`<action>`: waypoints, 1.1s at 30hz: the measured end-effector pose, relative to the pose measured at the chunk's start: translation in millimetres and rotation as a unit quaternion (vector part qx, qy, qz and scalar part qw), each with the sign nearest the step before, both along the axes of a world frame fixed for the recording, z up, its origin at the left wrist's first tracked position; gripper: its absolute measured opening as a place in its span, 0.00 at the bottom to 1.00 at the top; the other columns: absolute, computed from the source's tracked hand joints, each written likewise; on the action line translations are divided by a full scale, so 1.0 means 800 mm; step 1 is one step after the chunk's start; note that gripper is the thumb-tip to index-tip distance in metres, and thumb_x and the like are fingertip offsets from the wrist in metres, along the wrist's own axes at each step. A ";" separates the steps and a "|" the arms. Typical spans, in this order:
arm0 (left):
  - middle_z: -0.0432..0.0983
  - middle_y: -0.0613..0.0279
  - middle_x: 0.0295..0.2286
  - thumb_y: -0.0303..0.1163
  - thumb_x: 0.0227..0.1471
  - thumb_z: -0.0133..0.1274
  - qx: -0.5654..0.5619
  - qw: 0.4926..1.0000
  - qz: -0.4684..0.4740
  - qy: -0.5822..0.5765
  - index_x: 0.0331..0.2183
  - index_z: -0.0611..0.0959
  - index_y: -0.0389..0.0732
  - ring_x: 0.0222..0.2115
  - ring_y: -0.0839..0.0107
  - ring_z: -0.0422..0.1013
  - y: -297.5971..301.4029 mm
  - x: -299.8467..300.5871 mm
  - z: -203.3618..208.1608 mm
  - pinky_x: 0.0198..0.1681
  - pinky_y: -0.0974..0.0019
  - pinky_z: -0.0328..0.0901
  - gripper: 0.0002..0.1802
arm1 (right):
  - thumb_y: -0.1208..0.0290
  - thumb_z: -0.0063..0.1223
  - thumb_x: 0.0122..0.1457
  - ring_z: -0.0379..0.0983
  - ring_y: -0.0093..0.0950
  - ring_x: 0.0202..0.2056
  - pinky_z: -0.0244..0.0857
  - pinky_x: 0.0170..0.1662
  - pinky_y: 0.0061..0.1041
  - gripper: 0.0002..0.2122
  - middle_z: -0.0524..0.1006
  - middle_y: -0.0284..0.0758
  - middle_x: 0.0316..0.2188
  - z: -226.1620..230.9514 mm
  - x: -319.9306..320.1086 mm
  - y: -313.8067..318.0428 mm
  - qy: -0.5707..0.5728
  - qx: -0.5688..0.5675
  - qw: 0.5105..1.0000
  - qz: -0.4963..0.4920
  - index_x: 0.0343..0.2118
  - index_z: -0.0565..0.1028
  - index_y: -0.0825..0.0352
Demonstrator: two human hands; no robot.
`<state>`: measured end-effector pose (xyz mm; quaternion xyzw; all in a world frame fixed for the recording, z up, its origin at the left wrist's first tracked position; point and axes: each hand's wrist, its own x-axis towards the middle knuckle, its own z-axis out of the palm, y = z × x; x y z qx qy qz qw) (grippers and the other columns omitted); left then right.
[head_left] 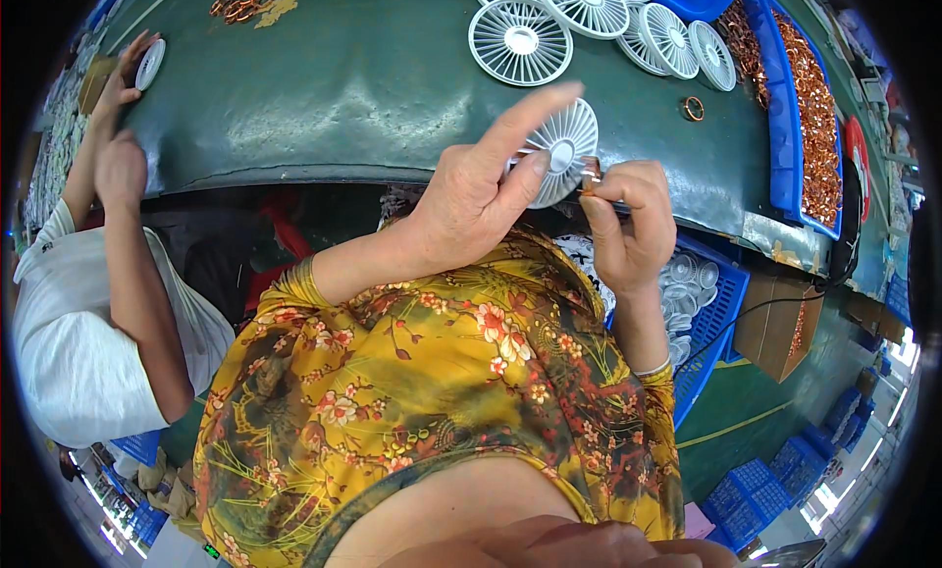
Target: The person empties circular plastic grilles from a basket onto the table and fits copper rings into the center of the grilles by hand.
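My left hand (476, 185) grips a round white spoked plastic grille (572, 136) by its near left side, thumb on its face and index finger stretched out over it, slightly blurred. The grille is tilted up above the table's front edge. In my right hand (633, 220), thumb and fingertips pinch a small copper-coloured ring (591, 176) at the right rim of the grille. Whether the ring touches the rim I cannot tell. Several more white grilles (520, 42) lie overlapping on the green table (324, 87) beyond my hands. One loose copper ring (694, 108) rests to their right.
A blue bin (785, 117) full of copper-coloured pieces (812, 107) stands at the right. Below the table edge, a blue crate (721, 308) holds more grilles, beside a cardboard box (777, 323). At left, a co-worker's hand (128, 68) holds a white disc. Copper rings (240, 7) lie far left.
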<state>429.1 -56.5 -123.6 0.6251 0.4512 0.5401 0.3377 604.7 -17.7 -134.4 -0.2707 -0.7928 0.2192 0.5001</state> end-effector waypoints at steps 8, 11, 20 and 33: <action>0.78 0.55 0.34 0.20 0.53 0.50 -0.046 0.996 -0.056 0.045 0.47 0.76 0.40 0.32 0.73 0.74 0.002 0.003 -0.003 0.33 0.70 0.68 0.18 | 0.78 0.61 0.46 0.69 0.29 0.27 0.63 0.32 0.25 0.08 0.74 0.33 0.25 -0.005 -0.005 -0.008 0.052 -0.059 0.996 0.031 0.28 0.72 0.67; 0.78 0.56 0.30 0.19 0.50 0.52 0.025 0.994 -0.031 0.099 0.42 0.77 0.39 0.28 0.68 0.75 0.005 0.003 -0.012 0.28 0.68 0.68 0.15 | 0.78 0.61 0.47 0.69 0.29 0.27 0.63 0.31 0.25 0.08 0.74 0.33 0.25 -0.005 -0.006 -0.011 0.046 -0.063 0.997 0.025 0.27 0.72 0.67; 0.76 0.56 0.26 0.18 0.47 0.53 0.101 0.979 0.032 0.176 0.36 0.77 0.38 0.24 0.63 0.74 0.003 0.006 -0.009 0.25 0.67 0.67 0.10 | 0.77 0.58 0.52 0.66 0.21 0.24 0.61 0.29 0.19 0.05 0.72 0.31 0.23 0.003 -0.008 -0.026 0.076 -0.272 0.958 0.043 0.29 0.73 0.70; 0.76 0.57 0.26 0.19 0.49 0.52 0.016 0.995 0.005 0.101 0.34 0.77 0.36 0.23 0.69 0.74 -0.001 0.011 -0.005 0.25 0.70 0.67 0.07 | 0.77 0.53 0.57 0.66 0.14 0.26 0.61 0.30 0.13 0.04 0.73 0.28 0.27 0.005 -0.004 -0.042 0.123 -0.380 0.915 0.059 0.33 0.73 0.73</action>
